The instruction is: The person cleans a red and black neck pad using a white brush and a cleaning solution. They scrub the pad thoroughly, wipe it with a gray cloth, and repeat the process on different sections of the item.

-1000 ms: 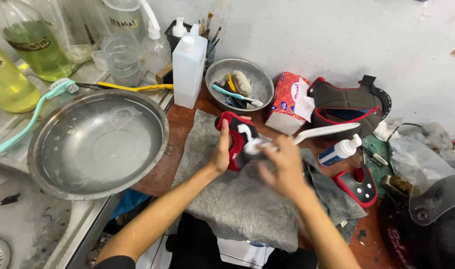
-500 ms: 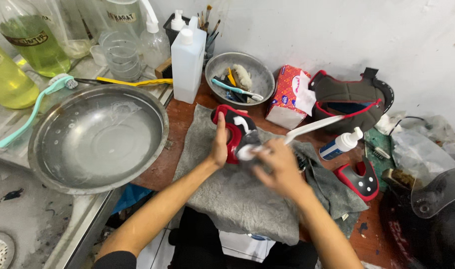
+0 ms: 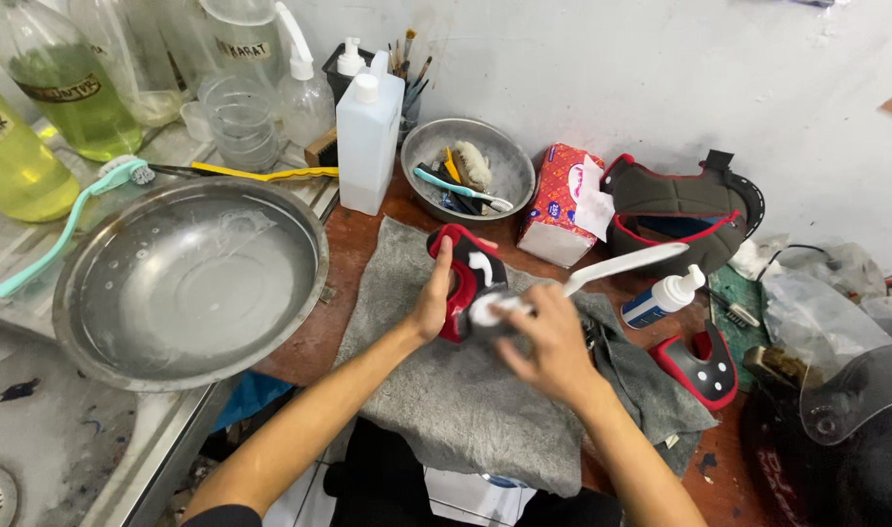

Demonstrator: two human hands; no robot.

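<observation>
My left hand (image 3: 434,301) grips a red and black helmet cheek pad (image 3: 462,269) and holds it upright over a grey towel (image 3: 465,390). My right hand (image 3: 551,340) is closed on a white brush (image 3: 617,267), whose long handle sticks out to the upper right. The brush head is pressed on the pad's face, where white foam shows. The head itself is blurred.
A large steel basin (image 3: 187,278) sits to the left, a small steel bowl of brushes (image 3: 470,181) behind. A white bottle (image 3: 368,132), tissue pack (image 3: 558,205), helmet liner (image 3: 675,210), small spray bottle (image 3: 661,298), second cheek pad (image 3: 700,366) and visor (image 3: 851,390) surround the towel.
My right hand has slid the brush down and left across the pad. The left hand has kept its hold, with the pad a little lower over the towel.
</observation>
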